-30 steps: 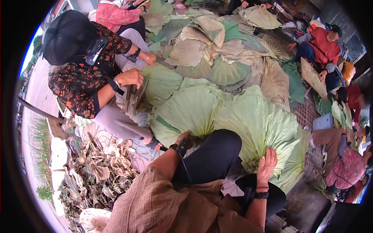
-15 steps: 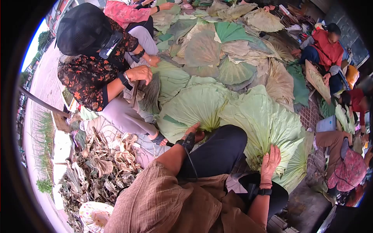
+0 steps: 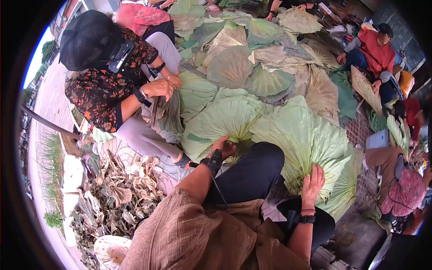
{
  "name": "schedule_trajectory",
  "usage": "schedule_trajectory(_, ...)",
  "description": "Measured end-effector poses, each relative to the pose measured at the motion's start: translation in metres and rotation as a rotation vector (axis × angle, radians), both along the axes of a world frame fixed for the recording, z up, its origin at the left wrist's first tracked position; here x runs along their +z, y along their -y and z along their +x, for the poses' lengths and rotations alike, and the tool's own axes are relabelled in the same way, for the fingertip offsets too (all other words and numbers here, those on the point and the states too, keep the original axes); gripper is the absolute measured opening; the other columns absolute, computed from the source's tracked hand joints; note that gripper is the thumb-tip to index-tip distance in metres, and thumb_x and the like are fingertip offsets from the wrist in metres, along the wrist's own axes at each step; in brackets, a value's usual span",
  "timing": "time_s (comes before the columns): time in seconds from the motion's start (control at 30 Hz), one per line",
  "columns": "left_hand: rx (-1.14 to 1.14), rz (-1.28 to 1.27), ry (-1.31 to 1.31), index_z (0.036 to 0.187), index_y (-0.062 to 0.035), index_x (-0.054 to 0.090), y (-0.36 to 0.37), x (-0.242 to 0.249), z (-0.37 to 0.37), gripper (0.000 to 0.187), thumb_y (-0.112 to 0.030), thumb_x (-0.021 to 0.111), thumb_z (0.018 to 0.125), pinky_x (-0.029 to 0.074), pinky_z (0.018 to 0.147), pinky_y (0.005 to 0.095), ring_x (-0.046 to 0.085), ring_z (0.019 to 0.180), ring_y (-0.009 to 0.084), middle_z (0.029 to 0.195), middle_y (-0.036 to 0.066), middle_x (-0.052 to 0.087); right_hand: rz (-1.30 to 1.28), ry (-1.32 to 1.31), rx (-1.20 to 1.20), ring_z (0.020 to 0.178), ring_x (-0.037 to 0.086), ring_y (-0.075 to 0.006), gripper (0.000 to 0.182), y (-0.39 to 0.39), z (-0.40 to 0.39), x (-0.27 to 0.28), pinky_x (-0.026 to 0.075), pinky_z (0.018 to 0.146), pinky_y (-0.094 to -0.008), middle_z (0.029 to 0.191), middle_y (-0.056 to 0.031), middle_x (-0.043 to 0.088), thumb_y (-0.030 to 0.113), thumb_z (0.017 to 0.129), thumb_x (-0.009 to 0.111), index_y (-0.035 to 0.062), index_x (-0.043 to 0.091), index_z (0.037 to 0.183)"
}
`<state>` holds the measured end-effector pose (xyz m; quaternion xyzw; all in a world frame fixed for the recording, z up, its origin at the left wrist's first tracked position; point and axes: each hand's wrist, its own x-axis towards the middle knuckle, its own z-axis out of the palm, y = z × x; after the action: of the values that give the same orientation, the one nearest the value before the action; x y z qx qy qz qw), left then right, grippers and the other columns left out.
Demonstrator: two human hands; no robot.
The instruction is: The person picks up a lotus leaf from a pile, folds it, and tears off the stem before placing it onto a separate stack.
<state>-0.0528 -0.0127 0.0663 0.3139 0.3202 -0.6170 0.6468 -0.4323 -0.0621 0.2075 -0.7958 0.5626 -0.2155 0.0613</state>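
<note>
A large pale-green dried lotus leaf [image 3: 306,135] is fanned out in front of my knees, its pleats gathering toward my right hand [image 3: 312,185]. That hand rests on its near right part with fingers stretched out. To the left, another pale-green lotus leaf [image 3: 222,119] lies spread on the pile. My left hand [image 3: 223,147] is at its near edge, fingers curled inward; whatever is inside them is hidden. Under my right hand's side, a further green leaf [image 3: 344,189] sticks out.
A person in a dark cap [image 3: 92,40] sits close on my left, hands at a folded leaf. Brown and green lotus leaves [image 3: 229,65] overlap ahead. Crumpled dry scraps [image 3: 119,191] heap at lower left. A person in red [image 3: 377,54] and others work at right.
My left hand has shifted slightly left and up, its fingers more curled. My right hand stays on the leaf. The neighbour's hands have moved a little down and closer together.
</note>
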Motion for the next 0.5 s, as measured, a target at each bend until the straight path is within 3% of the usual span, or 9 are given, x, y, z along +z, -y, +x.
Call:
schedule_trajectory(0.07,0.023,0.078,0.124,0.113,-0.0082,0.044,0.006,0.016,0.002,0.040,-0.017,0.065,0.080,0.041,0.091,0.0479,0.042,0.111,0.0267,0.115,0.010,0.043,-0.015,0.009,-0.016,0.128,0.032,-0.0301,0.048,0.002,0.000,0.000,0.017,0.105,-0.0497,0.134,-0.0089,0.041,0.037,0.088,0.042,0.0126,0.045,0.130)
schedule_trajectory(0.1,0.019,-0.019,0.141,0.118,-0.0053,0.040,0.006,0.017,0.006,0.044,-0.015,0.061,0.081,0.040,0.093,0.0502,0.039,0.114,0.0303,0.122,0.014,0.039,-0.014,0.005,-0.012,0.128,0.032,-0.0302,0.048,0.002,0.000,0.000,0.017,0.105,-0.0496,0.133,-0.0089,0.042,0.036,0.088,0.044,0.0128,0.045,0.130)
schedule_trajectory(0.23,-0.062,-0.137,0.478,0.120,-0.0047,0.036,0.016,0.037,0.022,0.046,-0.016,0.058,0.081,0.041,0.092,0.0536,0.040,0.113,0.0374,0.123,0.017,0.038,-0.015,0.033,-0.027,0.128,0.032,-0.0301,0.046,0.001,-0.001,-0.001,0.017,0.106,-0.0492,0.133,-0.0083,0.042,0.032,0.086,0.048,0.0135,0.047,0.128)
schedule_trajectory(0.4,-0.135,-0.254,0.734,0.126,-0.0057,0.021,0.044,0.139,0.020,0.061,-0.012,0.061,0.080,0.044,0.088,0.0531,0.049,0.102,0.0394,0.118,0.018,0.041,-0.018,0.059,-0.047,0.127,0.033,-0.0297,0.045,0.000,0.001,0.001,0.018,0.106,-0.0495,0.132,-0.0078,0.043,0.029,0.084,0.050,0.0145,0.049,0.126)
schedule_trajectory(0.47,-0.051,-0.275,0.810,0.112,-0.0018,0.041,0.055,0.194,0.001,0.031,-0.010,0.056,0.086,0.045,0.085,0.0516,0.051,0.103,0.0368,0.126,0.015,0.037,-0.023,0.084,-0.070,0.126,0.034,-0.0298,0.045,0.001,0.001,0.001,0.018,0.106,-0.0495,0.132,-0.0077,0.044,0.029,0.083,0.052,0.0150,0.049,0.126)
schedule_trajectory(0.5,-0.078,-0.285,0.816,0.112,-0.0018,0.041,0.060,0.214,-0.006,0.031,-0.010,0.056,0.086,0.045,0.085,0.0516,0.051,0.103,0.0368,0.126,0.015,0.037,-0.027,0.088,-0.060,0.126,0.034,-0.0298,0.045,0.001,0.002,0.002,0.018,0.106,-0.0494,0.132,-0.0078,0.044,0.029,0.083,0.052,0.0150,0.049,0.126)
